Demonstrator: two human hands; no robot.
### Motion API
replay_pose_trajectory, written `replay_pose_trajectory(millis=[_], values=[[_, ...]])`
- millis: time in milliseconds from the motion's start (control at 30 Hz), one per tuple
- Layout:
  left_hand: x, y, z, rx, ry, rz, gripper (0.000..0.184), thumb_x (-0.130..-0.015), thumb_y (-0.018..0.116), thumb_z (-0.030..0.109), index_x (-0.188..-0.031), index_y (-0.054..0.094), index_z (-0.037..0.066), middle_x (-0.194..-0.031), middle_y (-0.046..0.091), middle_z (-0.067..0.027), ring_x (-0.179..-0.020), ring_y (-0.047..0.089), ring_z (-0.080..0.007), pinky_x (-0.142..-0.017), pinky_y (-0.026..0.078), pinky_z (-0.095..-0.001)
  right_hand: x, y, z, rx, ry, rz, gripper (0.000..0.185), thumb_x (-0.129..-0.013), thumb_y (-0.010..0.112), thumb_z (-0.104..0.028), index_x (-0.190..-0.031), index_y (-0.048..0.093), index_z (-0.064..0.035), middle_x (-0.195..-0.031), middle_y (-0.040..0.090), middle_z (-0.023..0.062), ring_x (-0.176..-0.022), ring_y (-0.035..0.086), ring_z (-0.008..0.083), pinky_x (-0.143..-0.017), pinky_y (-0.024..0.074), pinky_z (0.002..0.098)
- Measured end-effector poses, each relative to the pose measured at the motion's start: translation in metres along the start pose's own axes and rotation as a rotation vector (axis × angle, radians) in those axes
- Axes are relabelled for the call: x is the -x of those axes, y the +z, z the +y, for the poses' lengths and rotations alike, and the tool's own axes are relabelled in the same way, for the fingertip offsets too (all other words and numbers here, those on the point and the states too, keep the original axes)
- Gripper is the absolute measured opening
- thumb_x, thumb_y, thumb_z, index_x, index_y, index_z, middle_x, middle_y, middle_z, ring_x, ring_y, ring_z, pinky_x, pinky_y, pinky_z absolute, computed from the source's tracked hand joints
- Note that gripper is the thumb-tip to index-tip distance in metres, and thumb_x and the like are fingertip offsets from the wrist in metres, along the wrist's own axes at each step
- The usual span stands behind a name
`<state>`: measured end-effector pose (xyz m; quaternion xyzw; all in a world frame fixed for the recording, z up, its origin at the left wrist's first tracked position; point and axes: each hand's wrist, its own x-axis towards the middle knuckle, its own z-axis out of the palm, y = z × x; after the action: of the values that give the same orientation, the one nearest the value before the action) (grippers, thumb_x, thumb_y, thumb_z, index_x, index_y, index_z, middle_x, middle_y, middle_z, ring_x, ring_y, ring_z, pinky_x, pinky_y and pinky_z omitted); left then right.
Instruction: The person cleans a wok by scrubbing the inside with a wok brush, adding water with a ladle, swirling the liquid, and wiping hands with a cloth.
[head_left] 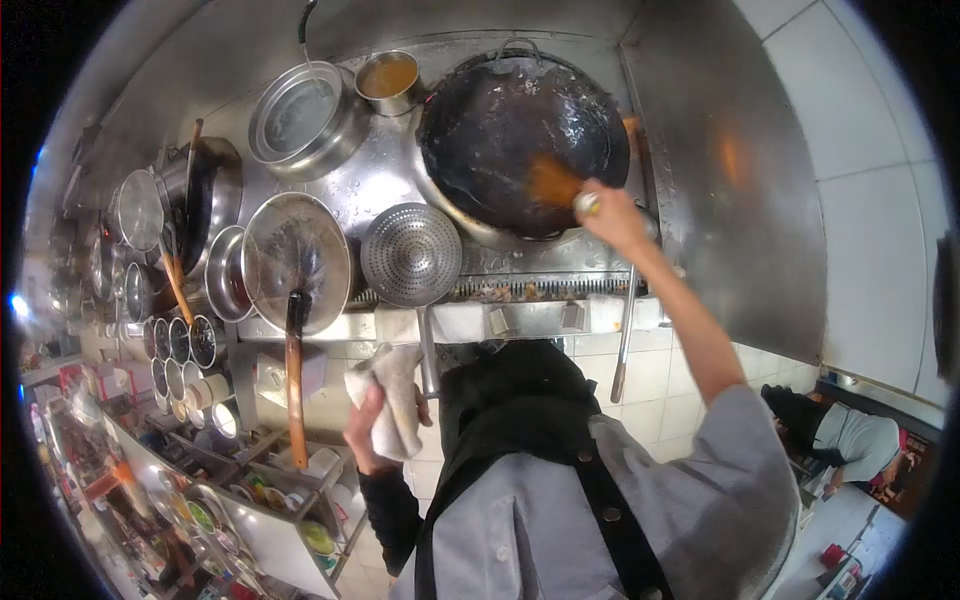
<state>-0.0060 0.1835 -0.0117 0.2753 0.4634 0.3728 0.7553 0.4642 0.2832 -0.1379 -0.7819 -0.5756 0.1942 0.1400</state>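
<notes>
My right hand is closed around the end of a bamboo brush, whose blurred bristles are inside a big dark wok at the top centre. The wok's inner surface looks wet and shiny. Lower down, left of my apron, my left hand grips a folded whitish cloth. Just above and right of the cloth lies a perforated metal ladle, its handle hanging over the counter's front edge.
A mesh strainer with a wooden handle lies left of the ladle. Behind stand a metal pot and a small pot of brownish liquid. Several seasoning containers are at the left. Another person is at the far right.
</notes>
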Motion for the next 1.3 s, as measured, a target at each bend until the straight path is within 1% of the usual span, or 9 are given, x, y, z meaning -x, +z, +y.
replay_pose_trajectory(millis=[133,233,367,567,800,900,1000,1100,1300], values=[[0.003,-0.008,0.013,0.138,-0.059,-0.064,0.075,-0.102,0.049,0.055,-0.148,0.046,-0.004,-0.106,0.069,-0.0244,-0.100,0.071,-0.0434,-0.087,0.059,-0.0611,-0.077,-0.008,0.002,0.136,-0.010,0.270,0.041,-0.086,0.068,-0.017,-0.127,0.063,-0.0106,-0.095,0.073,0.0253,-0.086,0.073,0.0456,-0.076,0.0595,0.0555],[-0.010,0.007,0.015,0.138,-0.049,-0.034,0.075,-0.102,0.048,0.056,-0.147,0.046,-0.004,-0.107,0.069,-0.0240,-0.099,0.072,-0.0403,-0.087,0.060,-0.0579,-0.154,0.080,-0.038,-0.315,0.084,0.519,0.044,-0.079,0.083,-0.029,-0.115,0.065,-0.0108,-0.100,0.075,0.0240,-0.090,0.074,0.0455,-0.080,0.0597,0.0506],[-0.013,0.012,0.024,-0.070,-0.077,-0.157,0.072,-0.102,0.052,0.052,-0.142,0.049,-0.008,-0.095,0.068,-0.0211,-0.078,0.069,-0.0312,-0.074,0.063,-0.0485,-0.128,0.127,-0.117,-0.931,0.285,0.334,0.045,-0.073,0.089,-0.030,-0.105,0.069,-0.0062,-0.097,0.077,0.0184,-0.093,0.076,0.0305,-0.082,0.0575,0.0415],[-0.015,-0.011,0.009,-0.003,-0.155,-0.064,0.063,-0.096,0.069,0.039,-0.135,0.053,-0.008,-0.102,0.070,-0.0223,-0.071,0.071,-0.0309,-0.062,0.060,-0.0402,0.023,0.006,-0.051,-0.390,0.116,-0.137,0.050,-0.078,0.087,-0.040,-0.119,0.074,-0.0124,-0.110,0.077,0.0120,-0.101,0.073,0.0256,-0.092,0.0554,0.0363],[-0.016,0.008,-0.001,-0.064,-0.097,0.040,0.065,-0.102,0.056,0.048,-0.134,0.053,-0.008,-0.093,0.068,-0.0204,-0.070,0.067,-0.0306,-0.063,0.056,-0.0413,0.047,-0.110,0.072,0.630,0.043,0.343,0.053,-0.086,0.076,-0.027,-0.136,0.064,-0.0179,-0.107,0.072,0.0256,-0.087,0.072,0.0478,-0.081,0.0606,0.0532],[-0.018,0.044,0.009,0.075,-0.109,-0.196,0.070,-0.102,0.053,0.052,-0.139,0.051,-0.008,-0.099,0.068,-0.0250,-0.082,0.072,-0.0394,-0.076,0.061,-0.0502,0.051,-0.109,0.037,0.313,0.021,0.492,0.056,-0.088,0.075,-0.027,-0.140,0.059,-0.0194,-0.100,0.071,0.0292,-0.085,0.072,0.0499,-0.073,0.0606,0.0548],[-0.024,0.078,0.004,0.238,-0.173,-0.165,0.078,-0.100,0.057,0.051,-0.142,0.046,-0.014,-0.105,0.068,-0.0323,-0.095,0.073,-0.0460,-0.083,0.063,-0.0549,0.060,-0.080,0.011,-0.090,-0.038,0.223,0.052,-0.085,0.075,-0.028,-0.134,0.064,-0.0167,-0.108,0.073,0.0272,-0.097,0.071,0.0495,-0.085,0.0585,0.0562],[-0.032,0.083,-0.004,0.188,-0.182,-0.189,0.080,-0.100,0.058,0.053,-0.142,0.046,-0.014,-0.103,0.069,-0.0332,-0.094,0.073,-0.0480,-0.087,0.061,-0.0573,0.034,-0.053,0.015,0.153,0.078,-0.037,0.050,-0.085,0.071,-0.024,-0.132,0.063,-0.0098,-0.107,0.074,0.0263,-0.099,0.071,0.0466,-0.087,0.0584,0.0554],[-0.023,0.080,-0.022,0.054,-0.102,0.023,0.068,-0.099,0.062,0.050,-0.133,0.054,-0.009,-0.087,0.067,-0.0223,-0.063,0.067,-0.0304,-0.053,0.054,-0.0391,-0.112,0.027,-0.002,-0.111,0.071,0.262,0.042,-0.087,0.073,-0.026,-0.123,0.061,-0.0097,-0.099,0.074,0.0255,-0.095,0.072,0.0452,-0.082,0.0589,0.0550]])
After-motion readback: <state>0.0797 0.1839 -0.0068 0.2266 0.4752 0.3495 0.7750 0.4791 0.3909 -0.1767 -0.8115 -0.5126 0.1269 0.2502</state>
